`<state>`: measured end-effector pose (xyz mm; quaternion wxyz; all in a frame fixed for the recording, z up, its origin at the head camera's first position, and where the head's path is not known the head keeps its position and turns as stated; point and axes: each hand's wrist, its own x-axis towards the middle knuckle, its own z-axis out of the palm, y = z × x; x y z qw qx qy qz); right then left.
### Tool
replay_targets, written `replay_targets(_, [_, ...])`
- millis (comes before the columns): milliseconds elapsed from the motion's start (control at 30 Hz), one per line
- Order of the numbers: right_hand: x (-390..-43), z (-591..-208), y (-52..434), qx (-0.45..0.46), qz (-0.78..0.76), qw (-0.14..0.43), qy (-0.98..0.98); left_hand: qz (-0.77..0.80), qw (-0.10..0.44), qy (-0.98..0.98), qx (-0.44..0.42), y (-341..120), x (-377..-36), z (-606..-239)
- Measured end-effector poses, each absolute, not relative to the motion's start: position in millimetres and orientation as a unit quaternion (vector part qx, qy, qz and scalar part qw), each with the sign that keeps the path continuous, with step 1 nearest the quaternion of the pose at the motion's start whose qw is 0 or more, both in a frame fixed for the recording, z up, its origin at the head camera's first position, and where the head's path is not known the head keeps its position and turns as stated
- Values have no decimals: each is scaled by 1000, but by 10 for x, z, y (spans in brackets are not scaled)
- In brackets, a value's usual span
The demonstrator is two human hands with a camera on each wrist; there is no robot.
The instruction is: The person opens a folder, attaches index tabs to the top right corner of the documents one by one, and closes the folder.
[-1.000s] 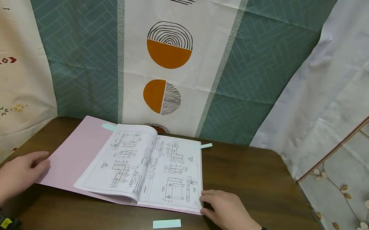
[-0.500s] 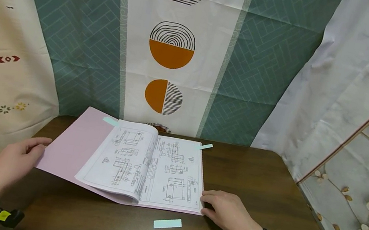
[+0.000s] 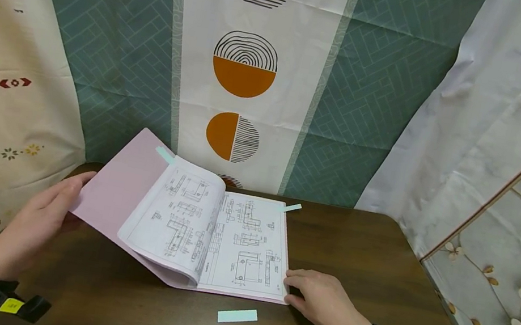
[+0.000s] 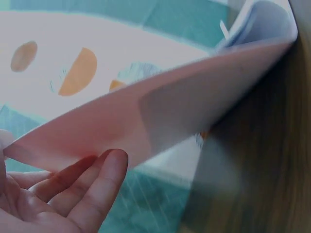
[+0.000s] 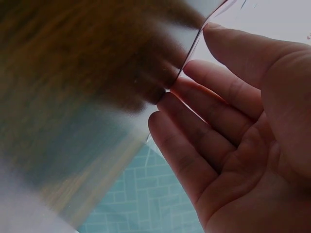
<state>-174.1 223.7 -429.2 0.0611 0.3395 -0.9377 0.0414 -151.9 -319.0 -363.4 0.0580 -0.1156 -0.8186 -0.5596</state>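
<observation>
Pink cover (image 3: 118, 190) now tilts higher, lifted by left hand (image 3: 36, 217).

light: even, soft | head view: sharp, edges bowed | wrist views: blurred, dim, close-up
</observation>
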Motion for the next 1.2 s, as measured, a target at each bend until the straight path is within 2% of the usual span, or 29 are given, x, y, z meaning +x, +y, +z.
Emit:
replay_targets(300, [-1747,-4301,2242,338,42,58,-938,-599,70,-770,-208,-2680,-1517,-3581])
replay_targets(433, [-1750,-4305,2237,336,42,56,-939,-585,62,-778,-219,-2422,-1514,-3603])
replay_targets(800, [-1740,-4295,2229,340,50,60,-937,-487,82,-837,-237,-1818,-1557,-3886])
replay_targets(1200, [-1719,-4286,2243,351,61,78,-931,-347,19,-903,-253,-1431,-1722,-4169])
